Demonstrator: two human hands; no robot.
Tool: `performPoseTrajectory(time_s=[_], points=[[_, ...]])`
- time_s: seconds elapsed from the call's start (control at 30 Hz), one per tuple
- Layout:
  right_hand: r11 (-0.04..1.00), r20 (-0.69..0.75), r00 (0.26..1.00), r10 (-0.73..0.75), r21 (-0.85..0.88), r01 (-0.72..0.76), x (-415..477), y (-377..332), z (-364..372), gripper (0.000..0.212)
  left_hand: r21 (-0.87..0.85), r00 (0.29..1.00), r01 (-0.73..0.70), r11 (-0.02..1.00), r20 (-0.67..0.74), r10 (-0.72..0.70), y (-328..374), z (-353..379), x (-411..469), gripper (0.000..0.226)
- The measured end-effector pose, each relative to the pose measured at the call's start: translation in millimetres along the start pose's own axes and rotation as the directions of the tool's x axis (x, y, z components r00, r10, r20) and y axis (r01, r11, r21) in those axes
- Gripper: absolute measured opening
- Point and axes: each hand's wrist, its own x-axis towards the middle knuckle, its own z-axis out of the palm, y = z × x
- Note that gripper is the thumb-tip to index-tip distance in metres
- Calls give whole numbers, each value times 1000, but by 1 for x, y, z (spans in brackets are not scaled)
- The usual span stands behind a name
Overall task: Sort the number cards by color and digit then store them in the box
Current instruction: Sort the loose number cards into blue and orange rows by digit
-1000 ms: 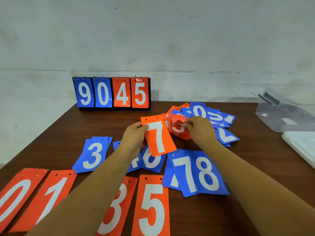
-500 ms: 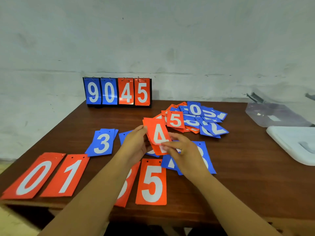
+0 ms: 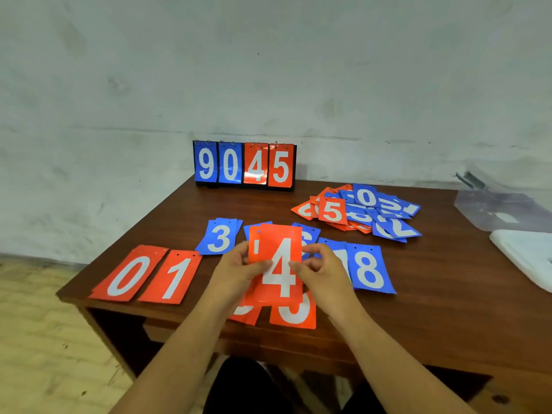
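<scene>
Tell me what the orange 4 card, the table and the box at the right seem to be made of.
The orange 4 card is probably thin plastic sheet: it looks smooth and slightly glossy, with punched holes near the top. The table is wood or wood veneer, dark brown, with grain streaks and a low sheen. The box is clear plastic, and the wall shows through it.

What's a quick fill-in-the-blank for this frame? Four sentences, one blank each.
1. The left hand and right hand both hold an orange card whose front shows the digit ____.
2. The flip scoreboard at the far edge of the table reads ____.
3. At the front left, the orange 0 card lies beside an orange neighbour showing ____.
4. The blue card just right of the right hand shows ____.

Missing words: 4; 9045; 1; 8
</scene>
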Motion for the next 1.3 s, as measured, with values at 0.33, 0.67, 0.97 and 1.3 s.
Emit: performPoseTrajectory(time_s=[0.33, 0.67, 0.97, 1.3], points=[[992, -282, 952, 120, 80, -101, 12, 6, 5, 8, 113, 920, 81, 990, -392, -31, 4, -77, -20, 27], [988, -182, 974, 131, -60, -144, 1, 2, 33, 16, 211, 885, 259, 943, -443, -145, -9, -97, -42, 51], [959, -201, 941, 274, -17, -283, -22, 21, 24, 17, 283, 983, 176, 943, -110, -150, -11, -64, -49, 26], [961, -235, 952, 193, -148, -232, -21, 14, -2, 17, 410, 972, 237, 881, -108, -211, -9, -65, -42, 41]])
